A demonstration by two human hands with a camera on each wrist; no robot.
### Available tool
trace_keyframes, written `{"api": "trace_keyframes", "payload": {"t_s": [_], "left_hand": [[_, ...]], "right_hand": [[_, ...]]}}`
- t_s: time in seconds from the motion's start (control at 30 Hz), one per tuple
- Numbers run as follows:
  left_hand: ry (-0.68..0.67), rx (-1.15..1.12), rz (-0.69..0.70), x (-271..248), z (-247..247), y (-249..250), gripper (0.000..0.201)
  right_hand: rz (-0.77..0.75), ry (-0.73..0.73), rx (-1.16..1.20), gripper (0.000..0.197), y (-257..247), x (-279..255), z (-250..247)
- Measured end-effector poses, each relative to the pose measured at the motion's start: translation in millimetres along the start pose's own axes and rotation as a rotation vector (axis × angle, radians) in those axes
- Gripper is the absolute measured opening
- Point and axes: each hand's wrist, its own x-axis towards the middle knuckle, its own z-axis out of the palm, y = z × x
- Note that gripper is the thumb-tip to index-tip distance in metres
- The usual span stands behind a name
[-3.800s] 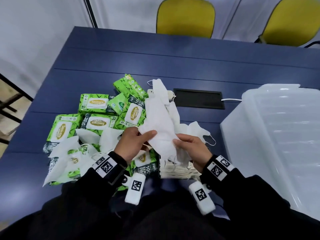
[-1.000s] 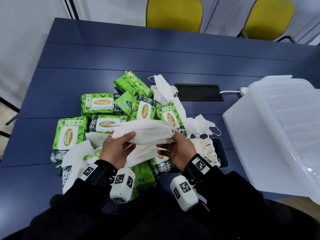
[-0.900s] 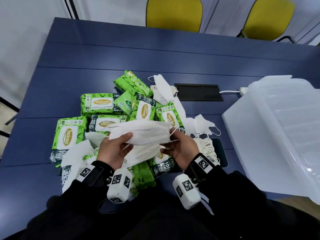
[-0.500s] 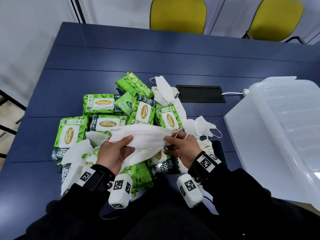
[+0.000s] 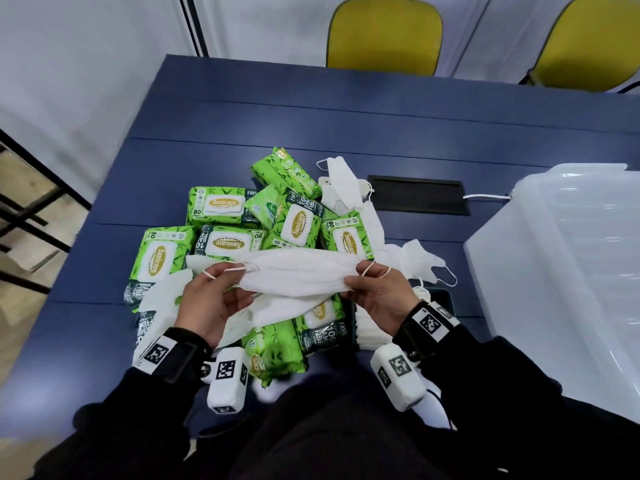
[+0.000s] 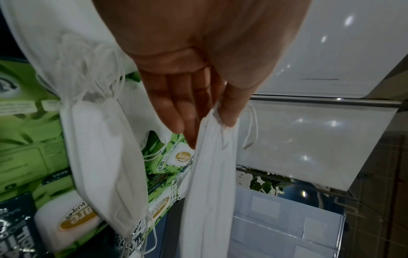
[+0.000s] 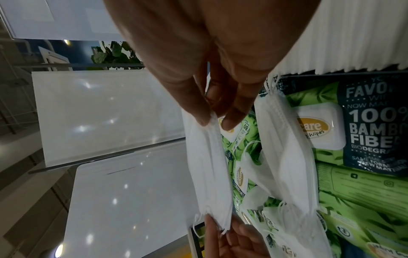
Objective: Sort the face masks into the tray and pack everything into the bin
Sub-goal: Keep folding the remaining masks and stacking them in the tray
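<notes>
A white face mask (image 5: 298, 275) is stretched flat and level between both hands above the pile. My left hand (image 5: 221, 289) pinches its left end, seen close in the left wrist view where the left hand (image 6: 205, 122) nips the mask (image 6: 209, 192). My right hand (image 5: 360, 278) pinches the other end, an ear loop over its fingers; in the right wrist view the right hand (image 7: 216, 122) holds the mask (image 7: 207, 171). A second folded mask (image 5: 273, 311) hangs below. A stack of masks (image 5: 374, 327) stands in the dark tray (image 5: 445, 296). The translucent bin (image 5: 571, 271) is at the right.
Several green wipe packs (image 5: 225, 244) are heaped on the blue table (image 5: 346, 133). Loose masks lie at the back (image 5: 343, 181), right (image 5: 419, 261) and left (image 5: 162, 299) of the heap. A cable hatch (image 5: 419, 195) and two yellow chairs (image 5: 384, 32) lie beyond.
The upright bundle of masks from earlier has given way to one mask held level. Over the last second my hands have drawn apart to its two ends, pulling it flat.
</notes>
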Motion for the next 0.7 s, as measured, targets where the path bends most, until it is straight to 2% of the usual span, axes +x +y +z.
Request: {"api": "trace_keyframes", "payload": {"t_s": [0.17,0.23,0.33,0.43,0.53,0.63,0.7], "left_hand": [[-0.019,-0.04,0.007,-4.9,-8.5,-0.8,0.009],[-0.029,-0.071,0.005,-4.8,-12.4,0.0,0.014],[-0.007,-0.209,-0.063,-1.6,-22.3,5.1,0.024],[-0.003,-0.246,-0.118,2.9,-34.5,12.1,0.02],[-0.035,0.054,-0.059,2.6,-37.0,14.8,0.03],[-0.005,0.423,0.203,-6.3,-25.2,22.2,0.032],[-0.145,0.63,0.377,-14.2,-9.6,26.1,0.035]], "right_hand": [[0.013,0.001,0.024,0.026,-1.2,2.4,-7.2],[0.016,-0.001,0.035,0.024,-2.6,1.0,-11.5],[0.0,0.02,0.044,0.022,-3.3,-0.6,-18.0],[-0.027,0.028,0.026,0.021,-3.2,-2.8,-21.8],[-0.078,0.009,-0.04,0.022,-3.8,-6.0,-24.0],[-0.133,-0.016,-0.16,0.022,-4.3,-8.3,-22.3],[-0.145,-0.033,-0.221,0.023,-4.9,-10.0,-18.4]]}}
